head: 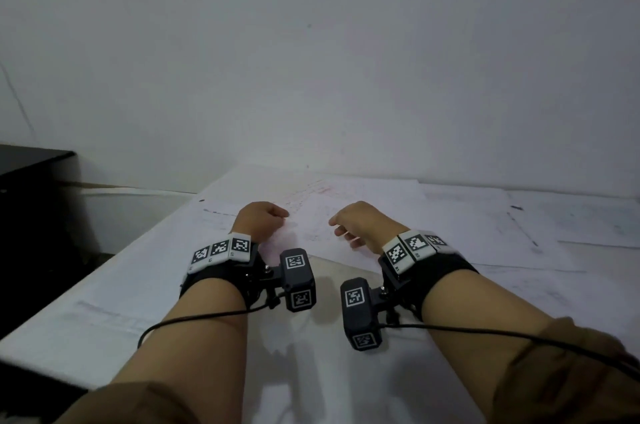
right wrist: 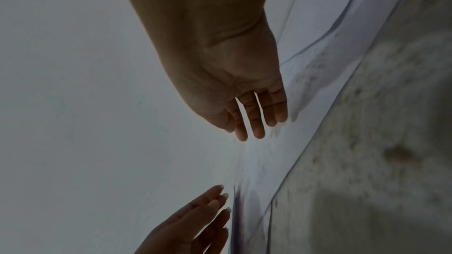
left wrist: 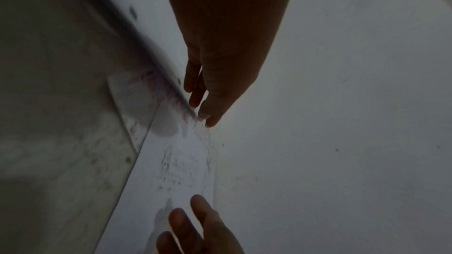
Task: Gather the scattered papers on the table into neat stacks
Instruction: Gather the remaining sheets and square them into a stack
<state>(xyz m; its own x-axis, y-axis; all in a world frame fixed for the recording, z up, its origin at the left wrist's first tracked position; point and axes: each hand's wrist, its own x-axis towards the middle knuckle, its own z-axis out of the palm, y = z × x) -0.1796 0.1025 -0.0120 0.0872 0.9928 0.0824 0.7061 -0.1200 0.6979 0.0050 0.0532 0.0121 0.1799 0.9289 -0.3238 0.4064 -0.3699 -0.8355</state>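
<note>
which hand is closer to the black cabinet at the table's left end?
Left. The left hand is over the papers on the side toward the black cabinet; the right hand is farther right, with the left hand between.

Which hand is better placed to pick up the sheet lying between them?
Probably the right hand: its open fingers already hover over the sheet, while the left hand sits at its edge.

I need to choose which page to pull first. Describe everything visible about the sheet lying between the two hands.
The white paper sheet with faint printed text lies flat on the table, overlapping other white sheets around it. It looks thin, with reddish marks near its far end and pale grey print in the middle. The left hand and the right hand sit at its two sides, fingers relaxed; neither has a grip on it. Whether the fingertips touch it cannot be told.
</note>
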